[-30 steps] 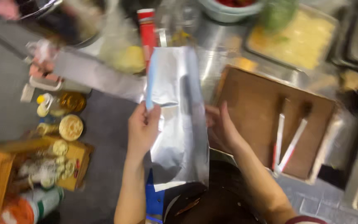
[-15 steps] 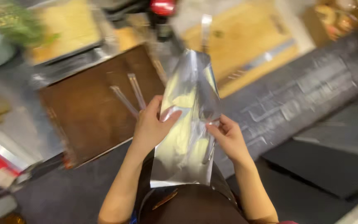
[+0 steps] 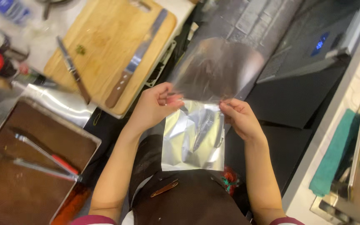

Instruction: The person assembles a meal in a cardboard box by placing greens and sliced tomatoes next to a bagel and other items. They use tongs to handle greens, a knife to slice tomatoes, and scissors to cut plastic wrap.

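I hold a sheet of shiny aluminium foil (image 3: 194, 137) in front of my waist, over my brown apron (image 3: 188, 200). My left hand (image 3: 153, 106) pinches its left side near the fold and my right hand (image 3: 240, 118) pinches the right side. The upper part of the foil (image 3: 217, 68) is raised away from me and blurred, and it mirrors dark shapes. The lower part hangs down, creased.
To the upper left is a wooden cutting board (image 3: 105, 46) with a long flat spatula (image 3: 136, 60) and a knife (image 3: 72, 68) on it. A brown tray (image 3: 9, 179) with metal tongs (image 3: 46, 160) lies lower left. A dark floor and black mat are right, with a teal cloth (image 3: 334, 154).
My view has swung right, so the cutting board and the tray have shifted left. The foil's upper half has lifted and spread between my hands.
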